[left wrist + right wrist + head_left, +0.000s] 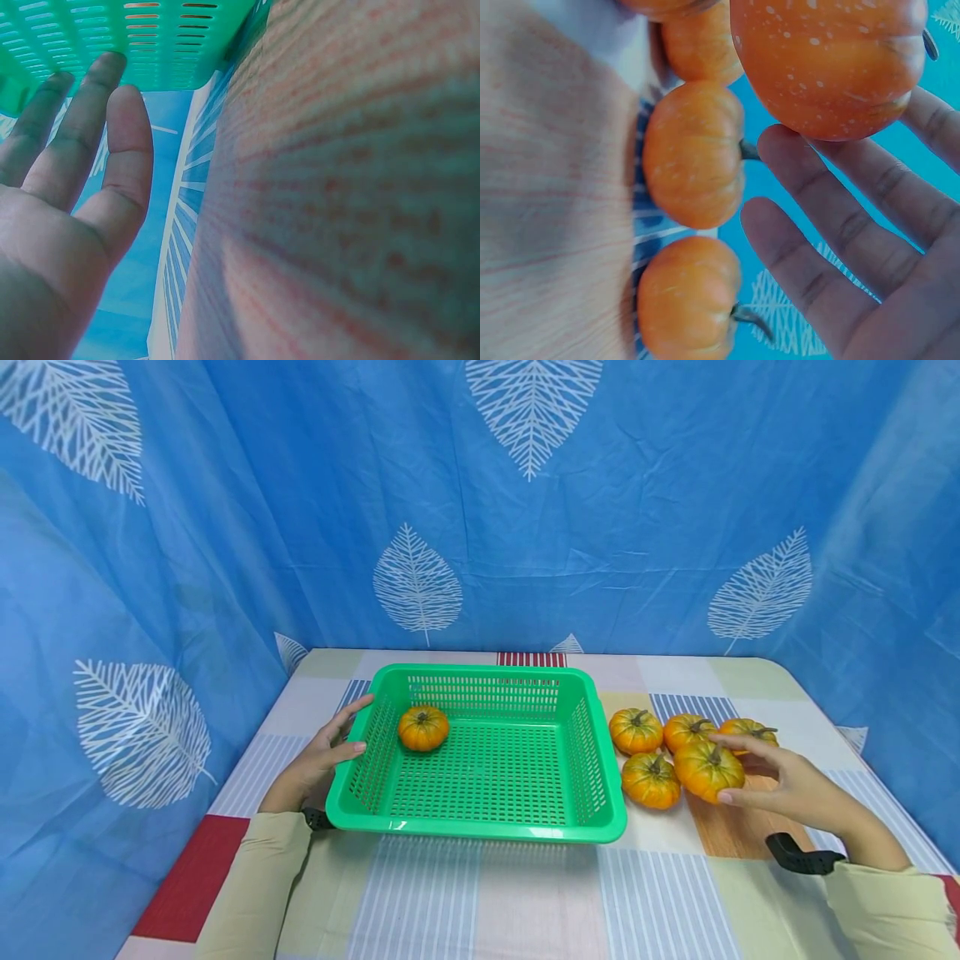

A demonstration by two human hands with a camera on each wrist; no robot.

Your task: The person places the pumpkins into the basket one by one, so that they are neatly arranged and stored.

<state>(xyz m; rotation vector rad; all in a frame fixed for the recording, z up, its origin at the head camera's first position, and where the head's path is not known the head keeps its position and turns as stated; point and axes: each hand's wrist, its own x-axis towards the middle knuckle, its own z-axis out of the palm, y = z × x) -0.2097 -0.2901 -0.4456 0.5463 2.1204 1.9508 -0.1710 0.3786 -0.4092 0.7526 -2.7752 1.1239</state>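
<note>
Pumpkin point(707, 777) hangs pinched in my right hand point(806, 789), other pumpkins point(651, 782) close beside that hand, while my left hand point(317, 766) lies spread against the green basket point(480, 828), I think to keep it steady.

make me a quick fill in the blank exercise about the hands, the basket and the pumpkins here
1. The left hand is at the side of a basket whose colour is ____.
2. Inside the basket sits only ____ pumpkin.
3. Another pumpkin is held in the person's ____ hand.
4. Counting the held one, the pumpkins outside the basket number ____.

Missing words: green; one; right; five
</note>
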